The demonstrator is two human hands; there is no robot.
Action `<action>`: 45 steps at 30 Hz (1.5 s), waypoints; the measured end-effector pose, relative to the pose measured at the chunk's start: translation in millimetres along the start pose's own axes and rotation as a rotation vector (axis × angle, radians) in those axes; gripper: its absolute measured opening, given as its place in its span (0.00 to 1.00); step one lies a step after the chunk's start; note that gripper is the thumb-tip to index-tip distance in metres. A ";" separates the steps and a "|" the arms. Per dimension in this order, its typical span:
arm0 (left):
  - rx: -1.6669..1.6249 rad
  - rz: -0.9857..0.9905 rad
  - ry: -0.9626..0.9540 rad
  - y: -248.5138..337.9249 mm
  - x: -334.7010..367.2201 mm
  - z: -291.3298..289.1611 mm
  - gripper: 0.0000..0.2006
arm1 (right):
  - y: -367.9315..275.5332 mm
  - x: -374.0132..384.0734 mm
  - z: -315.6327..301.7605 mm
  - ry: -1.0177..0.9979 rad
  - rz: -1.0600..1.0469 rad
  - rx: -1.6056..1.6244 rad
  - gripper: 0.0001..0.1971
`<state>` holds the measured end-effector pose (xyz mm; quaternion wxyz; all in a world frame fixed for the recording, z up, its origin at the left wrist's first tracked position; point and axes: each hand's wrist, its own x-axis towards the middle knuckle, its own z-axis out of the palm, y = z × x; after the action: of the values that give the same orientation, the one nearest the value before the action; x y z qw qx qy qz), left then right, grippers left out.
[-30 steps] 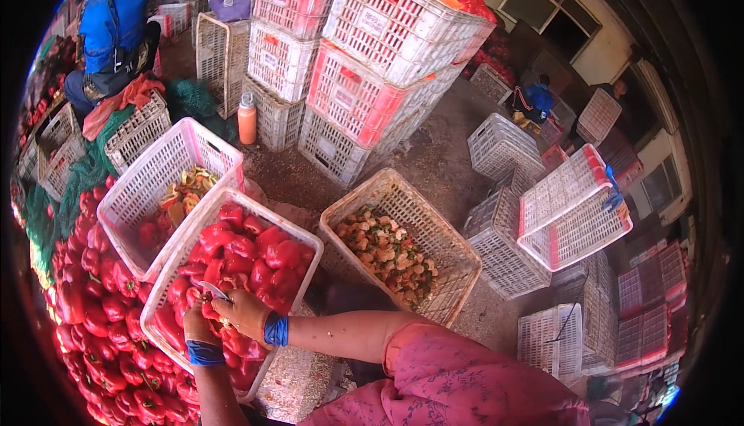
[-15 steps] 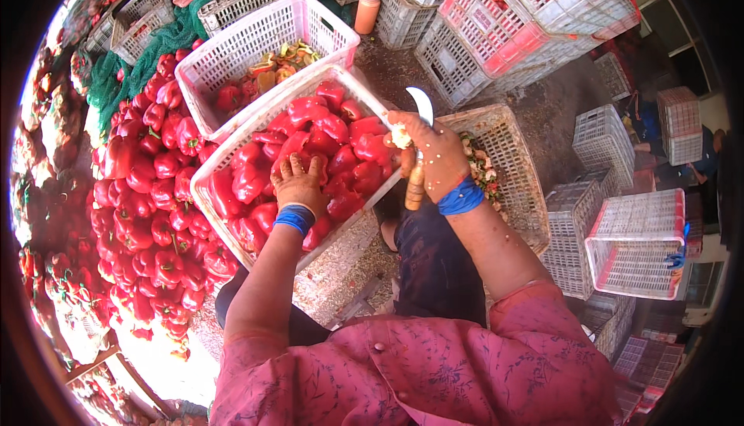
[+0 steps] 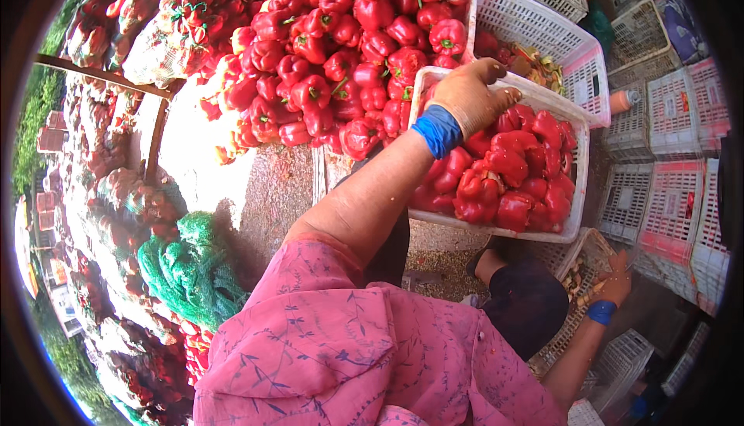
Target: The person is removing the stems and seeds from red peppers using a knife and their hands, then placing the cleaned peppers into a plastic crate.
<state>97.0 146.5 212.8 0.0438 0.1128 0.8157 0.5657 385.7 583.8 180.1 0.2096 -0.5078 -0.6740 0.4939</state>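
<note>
My left hand [image 3: 474, 101] reaches over the white crate [image 3: 577, 194] of glossy red bell peppers [image 3: 508, 166], above its far-left corner. The fingers are bent and apart, and nothing shows between them. Some of the peppers beneath are cut open. At the lower right my right hand [image 3: 612, 280] is over a brownish crate [image 3: 556, 342] holding pepper trimmings [image 3: 575, 280]. Its fingers look spread, and no curved knife shows in it. Both wrists wear blue bands.
A second white crate [image 3: 535, 12] with pepper scraps [image 3: 539, 66] stands behind. Whole red peppers [image 3: 333, 62] are heaped at the far left. Green netting [image 3: 190, 271] lies at the left. Stacked crates [image 3: 670, 197] and an orange bottle [image 3: 622, 101] are at the right.
My view has swung left. My left hand has lifted from the peppers toward the crate's corner. My right hand has moved down to the trimmings crate; its curved knife and pale pepper core no longer show.
</note>
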 end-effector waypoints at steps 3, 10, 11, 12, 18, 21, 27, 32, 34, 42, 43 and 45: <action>0.016 -0.243 0.252 -64.6 20.0 -62.8 0.30 | -88.6 -80.9 99.7 -0.166 -0.060 0.032 0.29; 0.463 -0.745 0.679 -262.4 -32.1 -177.0 0.51 | -96.6 -156.9 226.0 -0.527 -0.049 -0.009 0.27; 0.517 -0.736 0.596 -289.9 -39.5 -186.3 0.52 | -85.7 -154.4 233.5 -0.524 0.011 -0.044 0.26; 0.569 -0.725 0.512 -315.6 -42.9 -195.4 0.53 | -80.4 -153.8 239.1 -0.524 0.073 -0.115 0.27; 0.602 -0.702 0.586 -367.6 -26.9 -215.1 0.47 | -51.0 -154.1 263.4 -0.458 0.169 -0.200 0.27; 0.634 -0.643 0.621 -375.4 -28.5 -214.5 0.46 | -48.2 -160.0 272.2 -0.474 0.138 -0.227 0.26; 0.601 -0.605 0.498 -375.5 -34.6 -218.2 0.53 | -56.3 -183.1 302.6 -0.510 0.195 -0.216 0.19; 0.799 -0.603 0.336 -340.4 -28.9 -217.9 0.52 | -58.5 -192.7 305.7 -0.558 0.192 -0.241 0.19; 0.813 -0.598 0.372 -343.1 -29.2 -212.4 0.51 | -56.3 -194.8 299.5 -0.590 0.187 -0.241 0.19; -0.669 -0.777 0.431 -329.1 -20.4 -203.6 0.26 | -78.0 -193.6 286.4 -0.660 0.147 -0.116 0.21; -0.898 -0.728 0.362 -314.2 -20.4 -192.5 0.24 | -80.6 -195.8 283.1 -0.719 0.014 -0.085 0.24; -1.148 -0.660 0.241 -249.1 -12.0 -166.2 0.21 | -87.3 -201.2 281.4 -0.798 -0.096 -0.031 0.26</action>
<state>42.0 -91.4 39.0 0.1762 -0.2477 0.3763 0.8752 203.1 277.3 181.5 -0.0534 -0.2471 -0.7328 0.6318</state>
